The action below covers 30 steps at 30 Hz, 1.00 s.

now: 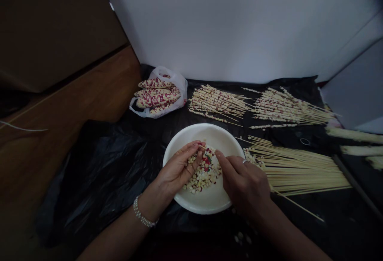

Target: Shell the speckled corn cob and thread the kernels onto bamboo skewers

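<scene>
Over a white bowl [182,135] both hands work close together. My right hand [243,177], with a ring on one finger, is closed around a thin wooden skewer [296,204]. Its tip points left toward the other hand, and its long end sticks out at lower right. With thumb and fingers pinched at that tip, my left hand [182,165] holds what looks like a corn kernel, partly hidden by the fingers. Loose pale and dark red corn kernels [200,181] lie in the bowl, over a printed red and green pattern on its bottom.
Speckled corn cobs [157,99] lie in a white plastic bag [181,83]. Two piles of kernel-threaded skewers [217,101] [278,105] lie along the back. Bare skewers [305,169] and stripped cobs [359,135] are at right. Black plastic sheeting [110,165] covers the surface.
</scene>
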Each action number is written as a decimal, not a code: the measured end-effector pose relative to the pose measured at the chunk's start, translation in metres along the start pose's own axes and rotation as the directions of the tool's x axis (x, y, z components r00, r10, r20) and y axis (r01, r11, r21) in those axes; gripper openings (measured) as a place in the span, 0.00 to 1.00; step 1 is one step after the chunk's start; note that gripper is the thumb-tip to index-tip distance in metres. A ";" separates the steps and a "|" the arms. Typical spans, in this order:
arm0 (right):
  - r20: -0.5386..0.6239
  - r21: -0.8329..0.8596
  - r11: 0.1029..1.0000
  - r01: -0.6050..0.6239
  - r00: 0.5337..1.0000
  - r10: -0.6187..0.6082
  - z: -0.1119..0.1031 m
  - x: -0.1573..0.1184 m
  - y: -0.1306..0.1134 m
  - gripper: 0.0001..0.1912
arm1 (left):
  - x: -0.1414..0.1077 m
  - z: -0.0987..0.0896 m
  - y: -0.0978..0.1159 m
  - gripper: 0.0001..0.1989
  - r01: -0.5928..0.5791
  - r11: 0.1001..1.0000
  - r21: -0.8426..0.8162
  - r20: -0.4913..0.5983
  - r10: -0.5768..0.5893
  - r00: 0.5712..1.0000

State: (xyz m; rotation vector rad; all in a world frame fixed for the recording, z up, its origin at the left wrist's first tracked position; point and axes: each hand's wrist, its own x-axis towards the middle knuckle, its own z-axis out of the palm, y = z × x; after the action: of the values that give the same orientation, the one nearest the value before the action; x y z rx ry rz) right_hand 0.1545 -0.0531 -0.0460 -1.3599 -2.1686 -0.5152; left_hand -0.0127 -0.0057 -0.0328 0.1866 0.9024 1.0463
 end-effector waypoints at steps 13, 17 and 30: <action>-0.008 -0.016 1.000 0.009 1.000 -0.009 -0.002 0.000 -0.004 0.17 | 0.002 -0.004 -0.003 0.07 -0.079 0.991 0.108 0.008 0.078 0.997; 0.006 -0.008 1.000 0.011 1.000 -0.011 -0.002 0.000 -0.003 0.18 | 0.001 -0.003 -0.003 0.07 -0.105 0.989 0.102 0.013 0.104 0.994; -0.026 0.013 1.000 0.020 0.999 -0.020 -0.003 0.000 -0.003 0.18 | 0.000 -0.004 0.000 0.07 0.004 0.993 0.114 0.040 -0.009 0.999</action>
State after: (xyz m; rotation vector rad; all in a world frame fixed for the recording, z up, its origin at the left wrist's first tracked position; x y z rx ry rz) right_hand 0.1521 -0.0560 -0.0440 -1.3185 -2.1635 -0.5215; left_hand -0.0157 -0.0064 -0.0356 0.2996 0.9259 0.9823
